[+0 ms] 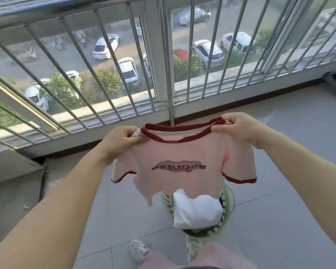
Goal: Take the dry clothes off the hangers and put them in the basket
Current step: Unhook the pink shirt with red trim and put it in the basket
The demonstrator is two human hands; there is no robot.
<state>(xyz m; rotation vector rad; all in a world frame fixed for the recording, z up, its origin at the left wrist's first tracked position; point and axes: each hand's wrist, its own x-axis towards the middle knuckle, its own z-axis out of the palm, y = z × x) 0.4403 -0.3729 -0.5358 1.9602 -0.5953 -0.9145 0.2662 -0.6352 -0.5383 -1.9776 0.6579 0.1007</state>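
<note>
- Both hands are up in front of the chest, and the pink tee hangs between them, spread out flat with its print facing us.
- Left hand pinches the shoulder just outside the red collar, thumb on top, fingers curled under the cloth.
- Right hand does the same at the far end of the collar, thumb and fingers nipping the trim.
- Why a hold at both shoulders? It looks like it keeps the tee open and free of tangles, so it can go down in one tidy piece.
- No hanger shows in the tee; it seems to be off already.
- Straight below the hands sits the green basket, on the floor tiles, partly hidden by the tee's hem.
- A white garment already lies inside it, so there's a soft bed waiting.
- The tee hangs right over the basket, though well above it, which reads as lining up for the drop.
- Beyond the hands, the railing stands clear of the cloth.
- Likely next: lower or let go.
</note>
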